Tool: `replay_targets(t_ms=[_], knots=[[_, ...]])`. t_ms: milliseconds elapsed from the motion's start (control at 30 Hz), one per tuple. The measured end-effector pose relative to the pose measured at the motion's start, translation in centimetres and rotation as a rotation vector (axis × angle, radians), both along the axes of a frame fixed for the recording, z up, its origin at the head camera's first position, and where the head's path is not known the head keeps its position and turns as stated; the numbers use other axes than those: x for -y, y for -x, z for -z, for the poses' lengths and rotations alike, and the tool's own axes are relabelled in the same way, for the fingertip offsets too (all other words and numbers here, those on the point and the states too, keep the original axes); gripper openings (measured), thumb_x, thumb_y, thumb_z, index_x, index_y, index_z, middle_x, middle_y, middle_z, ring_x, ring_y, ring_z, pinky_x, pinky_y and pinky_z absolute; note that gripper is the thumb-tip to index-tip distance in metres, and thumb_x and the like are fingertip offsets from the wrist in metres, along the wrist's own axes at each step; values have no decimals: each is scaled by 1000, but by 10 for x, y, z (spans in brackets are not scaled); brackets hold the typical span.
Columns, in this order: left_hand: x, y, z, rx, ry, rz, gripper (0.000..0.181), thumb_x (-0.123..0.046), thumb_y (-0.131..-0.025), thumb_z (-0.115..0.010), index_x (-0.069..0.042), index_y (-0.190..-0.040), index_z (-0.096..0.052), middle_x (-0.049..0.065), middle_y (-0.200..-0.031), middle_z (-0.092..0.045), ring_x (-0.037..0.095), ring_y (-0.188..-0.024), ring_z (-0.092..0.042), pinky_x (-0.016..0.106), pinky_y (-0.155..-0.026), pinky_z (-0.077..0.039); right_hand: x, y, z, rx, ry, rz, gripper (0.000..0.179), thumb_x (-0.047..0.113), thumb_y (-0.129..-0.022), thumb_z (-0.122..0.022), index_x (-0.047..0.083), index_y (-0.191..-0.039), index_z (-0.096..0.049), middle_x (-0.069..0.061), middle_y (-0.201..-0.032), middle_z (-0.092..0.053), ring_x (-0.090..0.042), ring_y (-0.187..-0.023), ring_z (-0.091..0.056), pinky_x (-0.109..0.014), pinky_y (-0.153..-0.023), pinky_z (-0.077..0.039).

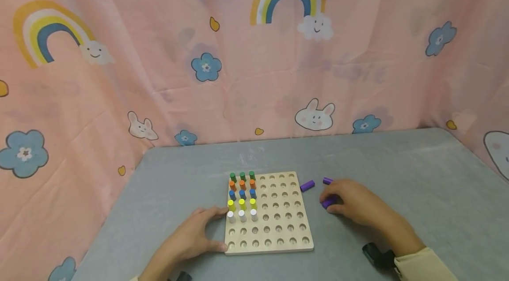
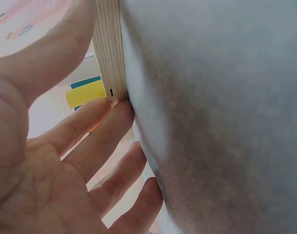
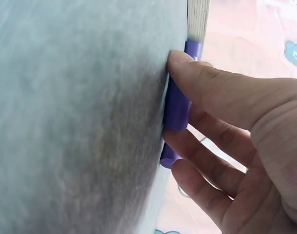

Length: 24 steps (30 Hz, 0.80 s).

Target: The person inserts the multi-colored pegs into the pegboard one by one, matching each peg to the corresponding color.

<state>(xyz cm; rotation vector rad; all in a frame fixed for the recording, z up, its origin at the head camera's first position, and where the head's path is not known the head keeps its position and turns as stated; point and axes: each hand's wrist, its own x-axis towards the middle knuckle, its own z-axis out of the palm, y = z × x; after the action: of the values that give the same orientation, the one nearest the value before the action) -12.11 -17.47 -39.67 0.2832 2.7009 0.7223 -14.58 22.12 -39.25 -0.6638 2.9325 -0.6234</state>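
Observation:
A square wooden pegboard (image 1: 260, 237) lies on the table. Its left columns hold short rows of green (image 1: 242, 176), orange (image 1: 242, 184), blue (image 1: 242, 194), yellow (image 1: 241, 203) and white pegs (image 1: 241, 215). My left hand (image 1: 191, 237) rests against the board's left edge, thumb near the front corner and fingers extended; the left wrist view shows fingertips at the board's layered side (image 2: 109, 48). Right of the board, my right hand (image 1: 354, 201) pinches a purple peg (image 3: 176, 109) lying on the table. Two more purple pegs lie nearby, one by the board (image 1: 307, 186), another beyond the fingers (image 1: 327, 180).
The grey table (image 1: 179, 175) stretches around the board. Behind it and along the sides hangs a pink curtain (image 1: 246, 100) printed with rainbows, flowers and rabbits. A dark wrist device (image 1: 377, 256) sits at the right sleeve.

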Motion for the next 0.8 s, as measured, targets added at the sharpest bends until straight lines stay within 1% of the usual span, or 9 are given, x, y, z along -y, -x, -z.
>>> replay_targets(t_ms=[67, 167, 300, 400, 500, 600, 800], knots=[[0, 0, 0, 0, -2, 5, 83, -46, -62, -90, -32, -137, -58, 2, -138, -59, 27, -122, -55, 59, -100, -48, 2, 0, -1, 2, -8, 8, 14, 19, -81, -81, 24, -92, -74, 14, -90, -67, -12, -93, -62, -48, -91, -53], [1, 1, 0, 0, -2, 10, 83, -47, -62, -90, -32, -137, -58, 2, -138, -59, 27, -122, -55, 58, -99, -48, 5, 0, -3, -9, 5, 23, 12, 20, -83, -79, 24, -91, -72, 14, -87, -65, -10, -89, -58, -44, -86, -53], [1, 1, 0, -2, -6, 13, 83, -47, -62, -90, -31, -137, -58, 3, -138, -59, 28, -123, -55, 59, -99, -48, 10, -2, -7, -39, 63, 40, 11, 20, -87, -76, 23, -95, -69, 14, -87, -63, -6, -84, -57, -36, -79, -52], [1, 0, -1, -2, -5, 10, 83, -47, -62, -90, -31, -137, -58, 3, -138, -58, 28, -123, -55, 58, -99, -48, 15, -4, -11, -47, 97, 32, 13, 20, -89, -74, 21, -101, -70, 15, -90, -66, -3, -84, -59, -32, -76, -53], [1, 0, -2, 0, 1, 3, 84, -46, -62, -90, -31, -137, -58, 4, -138, -58, 28, -123, -55, 58, -99, -48, 21, -5, -17, -41, 112, 18, 16, 21, -91, -72, 19, -107, -71, 14, -95, -68, -3, -86, -61, -31, -77, -54], [1, 0, -3, 4, 4, -3, 83, -46, -62, -90, -31, -137, -58, 4, -138, -58, 29, -124, -55, 59, -100, -48, 27, -5, -22, -40, 110, 15, 18, 22, -91, -72, 19, -109, -72, 14, -99, -70, -3, -88, -63, -32, -78, -55], [-1, 0, -2, -3, 3, 8, 83, -47, -62, -90, -32, -138, -57, 3, -139, -58, 28, -124, -55, 59, -101, -47, 37, -7, -29, -58, 134, 1, 19, 22, -89, -74, 20, -108, -73, 15, -97, -71, -3, -89, -65, -32, -79, -55]])
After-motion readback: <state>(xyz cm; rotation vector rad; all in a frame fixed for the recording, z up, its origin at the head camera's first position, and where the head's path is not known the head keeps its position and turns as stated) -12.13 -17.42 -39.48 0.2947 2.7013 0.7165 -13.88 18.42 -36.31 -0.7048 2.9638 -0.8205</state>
